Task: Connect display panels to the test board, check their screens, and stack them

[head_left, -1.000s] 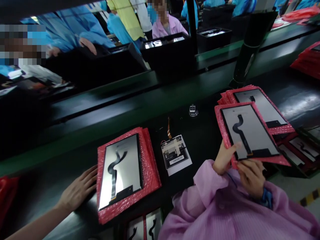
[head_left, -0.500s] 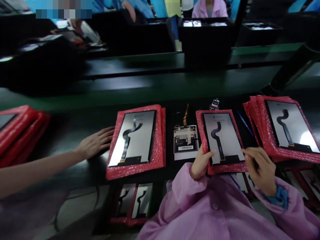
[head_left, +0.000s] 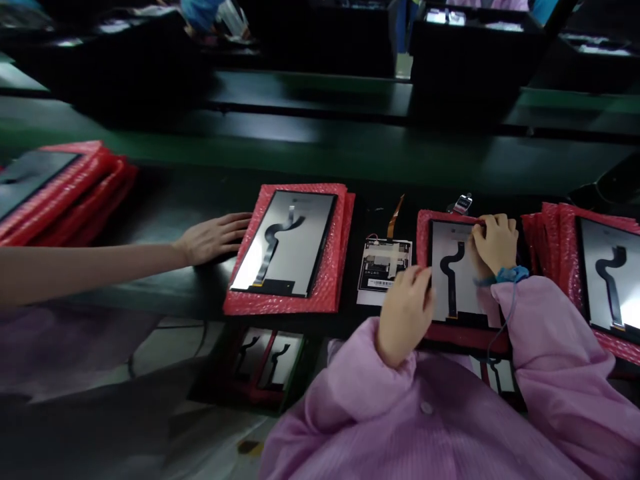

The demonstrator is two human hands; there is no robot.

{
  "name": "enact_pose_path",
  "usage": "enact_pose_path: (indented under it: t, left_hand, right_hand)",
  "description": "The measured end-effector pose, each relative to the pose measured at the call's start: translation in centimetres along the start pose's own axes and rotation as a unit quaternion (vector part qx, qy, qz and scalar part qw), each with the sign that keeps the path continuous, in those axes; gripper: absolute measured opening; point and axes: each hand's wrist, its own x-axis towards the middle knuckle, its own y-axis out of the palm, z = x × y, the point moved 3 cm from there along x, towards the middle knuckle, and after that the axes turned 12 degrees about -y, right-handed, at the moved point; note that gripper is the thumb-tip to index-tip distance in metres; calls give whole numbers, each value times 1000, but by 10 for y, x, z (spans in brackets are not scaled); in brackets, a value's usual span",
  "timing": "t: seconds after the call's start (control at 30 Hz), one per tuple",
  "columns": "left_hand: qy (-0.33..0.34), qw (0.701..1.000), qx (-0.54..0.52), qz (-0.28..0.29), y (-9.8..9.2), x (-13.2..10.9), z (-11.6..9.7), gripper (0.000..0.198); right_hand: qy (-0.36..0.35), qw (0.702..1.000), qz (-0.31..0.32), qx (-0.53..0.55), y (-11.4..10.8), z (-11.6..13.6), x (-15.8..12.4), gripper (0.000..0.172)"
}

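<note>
No words here are clear enough to read. A white card on the table has a sticker with black barcode lines and very tiny print on it. The flat screen has small gray print near its top edge, but it is too small to read.

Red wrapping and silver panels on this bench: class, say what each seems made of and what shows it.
The red wrapping looks like glossy plastic bubble film: its surface appears finely pimpled and catches the light. The panel has a smooth, mirror-bright silvery face, probably metal or coated glass; the look leaves that open.
</note>
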Motion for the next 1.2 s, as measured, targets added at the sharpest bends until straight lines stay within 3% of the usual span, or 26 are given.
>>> enact_pose_path:
  t: [0.13,0.23,0.33,0.43,0.53,0.63,0.7,0.83,1.03,1.1,1.2]
  left_hand:
    - [-32,991,109,-74,-35,62,21,24]
    - [-112,968,217,-58,-37,112,36,39]
    - [-155,943,293,-25,-32,132,45,29]
    - [-143,961,233,-48,-34,134,54,11]
    - [-111,993,15,-31,-37,135,68,10]
    - [-81,971,-224,0,-37,138,76,27]
    - [-52,951,-305,-18,-37,138,75,39]
    - [2,934,-355,-20,-41,136,67,40]
    - [13,925,-378,23,-46,128,52,20]
    - [23,917,-397,26,-47,125,46,13]
    - [53,913,-402,40,-47,123,42,21]
  right_hand:
    - [8,1000,9,10,2,1,-4,40]
    - [14,1000,9,24,-3,7,-8,40]
    - [19,1000,-3,23,-13,20,-13,41]
    - [2,999,-3,45,-26,33,-18,36]
    - [-55,992,34,104,-36,43,-23,32]
    - [-114,981,87,131,-44,53,-33,45]
    - [-128,978,107,124,-48,58,-39,56]
    - [-126,976,138,116,-47,65,-46,56]
    - [-71,966,127,215,-46,63,-40,33]
    - [-24,941,128,312,-48,61,-37,28]
    - [48,881,131,451,-53,61,-34,28]
